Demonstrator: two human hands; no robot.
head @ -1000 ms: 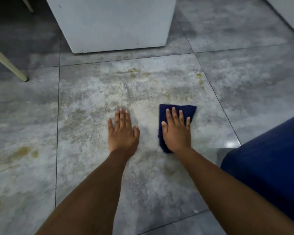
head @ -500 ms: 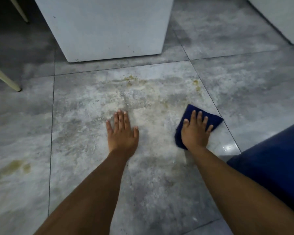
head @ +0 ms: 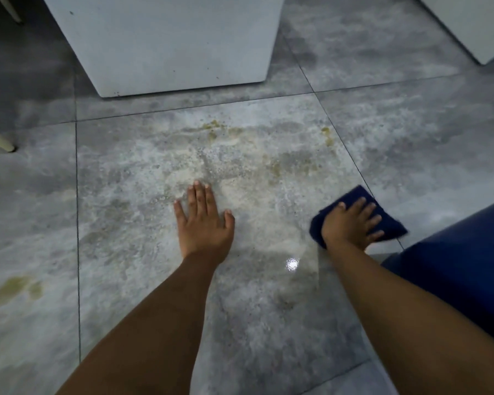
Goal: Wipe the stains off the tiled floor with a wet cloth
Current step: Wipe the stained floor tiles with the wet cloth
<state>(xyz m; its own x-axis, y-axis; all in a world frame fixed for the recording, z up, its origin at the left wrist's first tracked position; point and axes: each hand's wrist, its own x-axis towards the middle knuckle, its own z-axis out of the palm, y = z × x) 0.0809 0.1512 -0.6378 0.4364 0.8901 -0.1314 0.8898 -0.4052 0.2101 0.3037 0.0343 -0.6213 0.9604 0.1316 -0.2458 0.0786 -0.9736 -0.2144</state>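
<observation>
Gray tiled floor point(head: 382, 155) looked wet; flat left hand point(head: 204, 223) could slip. Right hand point(head: 350, 225), fingers spread, pressed blue cloth point(head: 389, 226) at three o'clock; yellow stains point(head: 277, 166) could smear.

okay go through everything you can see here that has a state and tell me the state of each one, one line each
blue cloth: flat on the floor, pressed under the right hand
right hand: palm down, fingers spread on the cloth
left hand: flat on bare tile, holding nothing
tiled floor: wet-looking, with a light glare
yellowish stains: not yet wiped
left-edge stain: untouched
</observation>
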